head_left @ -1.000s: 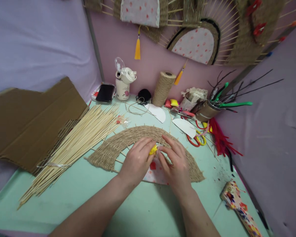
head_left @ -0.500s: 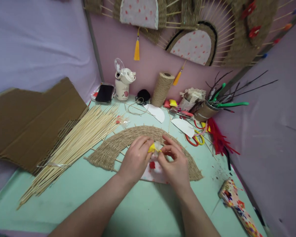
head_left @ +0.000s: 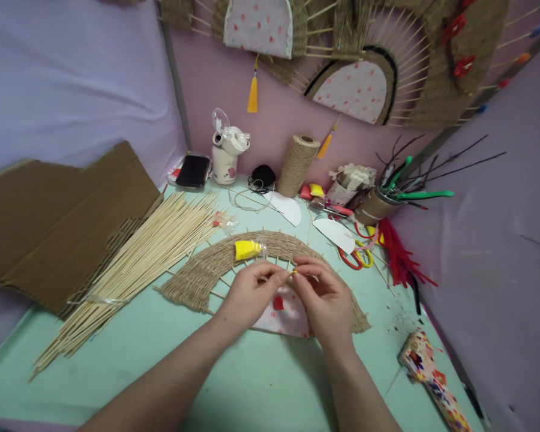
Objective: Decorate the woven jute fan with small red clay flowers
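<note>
A half-round woven jute fan (head_left: 207, 270) with stick ribs lies on the mint green table (head_left: 261, 384). Its centre holds a spotted fabric panel (head_left: 288, 318) with a small red piece (head_left: 278, 303). My left hand (head_left: 249, 295) and my right hand (head_left: 326, 300) meet above it, fingertips pinched together on a tiny yellow bit (head_left: 293, 272). A small clear bag of yellow pieces (head_left: 247, 249) rests on the weave just beyond my left fingers.
A bundle of bamboo sticks (head_left: 135, 270) and a cardboard sheet (head_left: 58, 222) lie at the left. Along the back stand a mug (head_left: 225, 159), a phone (head_left: 192, 170), a twine spool (head_left: 297, 165), scissors (head_left: 357, 255) and a tool cup (head_left: 378, 204). A patterned glue gun (head_left: 432, 378) lies at right.
The yellow bag has left my left hand and now lies on the weave. Both hands have drawn slightly nearer, now pinching one tiny yellow bit between them.
</note>
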### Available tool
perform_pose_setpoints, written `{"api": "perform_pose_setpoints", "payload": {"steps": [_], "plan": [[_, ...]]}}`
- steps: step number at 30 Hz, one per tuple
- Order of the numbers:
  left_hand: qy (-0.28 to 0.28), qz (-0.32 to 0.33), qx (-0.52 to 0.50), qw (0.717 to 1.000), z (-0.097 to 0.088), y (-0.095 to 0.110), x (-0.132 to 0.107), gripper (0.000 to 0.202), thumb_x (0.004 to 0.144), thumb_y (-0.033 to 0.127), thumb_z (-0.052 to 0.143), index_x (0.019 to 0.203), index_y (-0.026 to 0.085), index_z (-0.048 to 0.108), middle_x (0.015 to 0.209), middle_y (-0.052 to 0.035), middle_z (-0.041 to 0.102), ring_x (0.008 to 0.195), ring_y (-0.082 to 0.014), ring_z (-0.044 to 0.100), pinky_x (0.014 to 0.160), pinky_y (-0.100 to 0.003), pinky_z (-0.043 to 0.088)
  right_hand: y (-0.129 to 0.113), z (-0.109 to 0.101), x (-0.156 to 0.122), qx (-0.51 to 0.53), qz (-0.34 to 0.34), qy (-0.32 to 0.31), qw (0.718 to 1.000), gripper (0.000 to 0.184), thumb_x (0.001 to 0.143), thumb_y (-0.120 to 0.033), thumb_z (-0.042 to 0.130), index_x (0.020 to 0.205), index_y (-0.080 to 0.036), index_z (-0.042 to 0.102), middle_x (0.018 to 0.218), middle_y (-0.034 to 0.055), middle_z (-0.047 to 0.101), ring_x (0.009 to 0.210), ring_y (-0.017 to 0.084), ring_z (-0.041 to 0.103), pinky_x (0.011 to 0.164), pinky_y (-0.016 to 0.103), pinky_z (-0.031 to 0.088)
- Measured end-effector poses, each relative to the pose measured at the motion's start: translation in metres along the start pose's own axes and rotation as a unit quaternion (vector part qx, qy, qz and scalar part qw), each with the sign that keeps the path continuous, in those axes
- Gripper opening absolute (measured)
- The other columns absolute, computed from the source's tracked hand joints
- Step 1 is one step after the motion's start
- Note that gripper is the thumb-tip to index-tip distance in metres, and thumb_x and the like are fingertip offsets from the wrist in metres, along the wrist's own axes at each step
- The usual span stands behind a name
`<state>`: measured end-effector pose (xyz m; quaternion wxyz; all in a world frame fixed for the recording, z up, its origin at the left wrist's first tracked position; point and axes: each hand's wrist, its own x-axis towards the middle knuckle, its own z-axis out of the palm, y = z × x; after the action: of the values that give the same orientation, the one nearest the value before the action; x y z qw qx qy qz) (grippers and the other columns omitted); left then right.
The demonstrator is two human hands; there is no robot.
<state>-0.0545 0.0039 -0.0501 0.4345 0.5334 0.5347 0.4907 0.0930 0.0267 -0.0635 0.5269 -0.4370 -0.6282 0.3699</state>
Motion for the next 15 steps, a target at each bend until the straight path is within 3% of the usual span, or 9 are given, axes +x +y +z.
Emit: {"api": "perform_pose_setpoints", "payload": {"steps": [3, 5, 10, 15], "plan": [[-0.043, -0.103, -0.132, 0.985, 0.0031, -0.0013, -0.0011, 0.026, 0.083, 0.041, 0.063, 0.075, 0.017, 0.070, 0.073, -0.0020, 0.065, 0.070, -0.0151, 0.057, 0.066, -0.026, 0.045, -0.0060, 0.0009, -0.0024, -0.132, -0.130, -0.004, 0.983, 0.006, 0.085, -0.022, 0.064, 0.084, -0.023, 0.069, 0.099, 0.0077, 0.069, 0.095, 0.021, 0.065, 0.082, 0.038, 0.055], [-0.036, -0.132, -0.181, 0.974, 0.0036, -0.0043, -0.0012, 0.024, 0.080, 0.040, 0.067, 0.076, 0.016, 0.071, 0.072, -0.0014, 0.064, 0.067, -0.0130, 0.054, 0.063, -0.024, 0.042, -0.0084, 0.0006, -0.0024, -0.160, -0.164, -0.024, 0.973, 0.009, 0.087, -0.020, 0.061, 0.087, -0.023, 0.069, 0.097, 0.0069, 0.070, 0.094, 0.020, 0.065, 0.083, 0.038, 0.055], [-0.012, -0.146, -0.250, 0.957, 0.0016, -0.0059, 0.0006, 0.025, 0.078, 0.040, 0.071, 0.074, 0.016, 0.071, 0.063, 0.0021, 0.056, 0.058, -0.0076, 0.044, 0.053, -0.020, 0.034, -0.0081, -0.0028, -0.0013, -0.130, -0.132, -0.092, 0.978, 0.020, 0.091, -0.018, 0.056, 0.102, -0.024, 0.071, 0.107, 0.0066, 0.070, 0.100, 0.018, 0.066, 0.087, 0.035, 0.055], [-0.013, -0.168, -0.286, 0.943, 0.0020, -0.0042, 0.0018, 0.019, 0.071, 0.032, 0.078, 0.082, 0.017, 0.073, 0.076, -0.0001, 0.065, 0.066, -0.0083, 0.053, 0.062, -0.020, 0.042, -0.0067, -0.0042, -0.0011, -0.076, -0.074, -0.038, 0.994, 0.018, 0.091, -0.022, 0.057, 0.104, -0.023, 0.069, 0.109, 0.0082, 0.069, 0.104, 0.018, 0.064, 0.076, 0.029, 0.057]]}}
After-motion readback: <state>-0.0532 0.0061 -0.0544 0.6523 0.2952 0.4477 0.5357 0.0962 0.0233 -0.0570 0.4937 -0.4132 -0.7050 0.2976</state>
